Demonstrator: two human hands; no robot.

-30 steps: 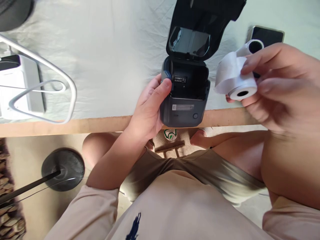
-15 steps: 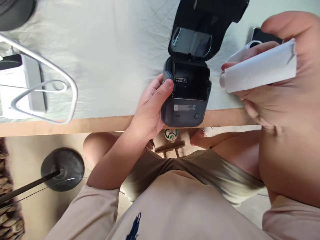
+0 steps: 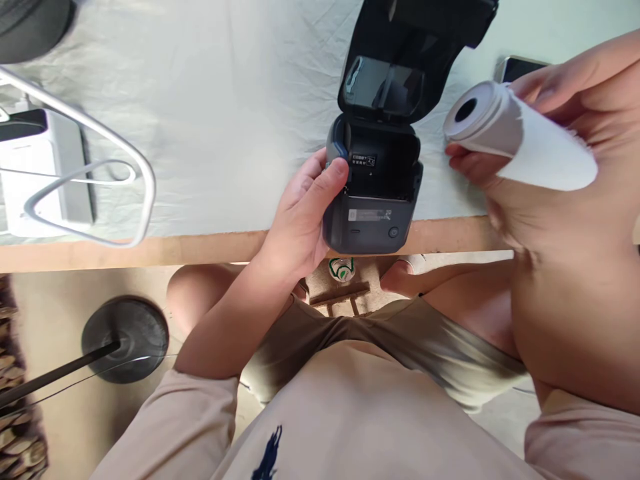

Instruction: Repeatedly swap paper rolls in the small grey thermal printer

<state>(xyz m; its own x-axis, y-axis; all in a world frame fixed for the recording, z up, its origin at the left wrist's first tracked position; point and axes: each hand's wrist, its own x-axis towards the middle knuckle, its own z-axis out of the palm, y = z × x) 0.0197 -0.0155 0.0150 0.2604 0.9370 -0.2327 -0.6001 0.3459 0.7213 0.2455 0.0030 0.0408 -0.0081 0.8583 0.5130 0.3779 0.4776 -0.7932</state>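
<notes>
A small dark grey label printer (image 3: 370, 213) stands at the near edge of the table with its lid (image 3: 400, 60) swung up and its paper bay open and empty. My left hand (image 3: 303, 213) grips the printer's left side, thumb on the top rim. My right hand (image 3: 545, 167) holds a white paper roll (image 3: 493, 123) up to the right of the printer, its hollow core facing the open bay and a loose strip of paper trailing to the right.
A white cloth (image 3: 240, 100) covers the table, whose wooden edge (image 3: 200, 248) runs across the view. A white device with a silver wire stand (image 3: 85, 167) sits at the left. A phone (image 3: 520, 67) lies behind the roll. A black round base (image 3: 125, 337) stands on the floor.
My right hand has turned the paper roll around: its core faced me, then the roll showed side-on, and now the core points toward the printer. My left hand has kept its grip.
</notes>
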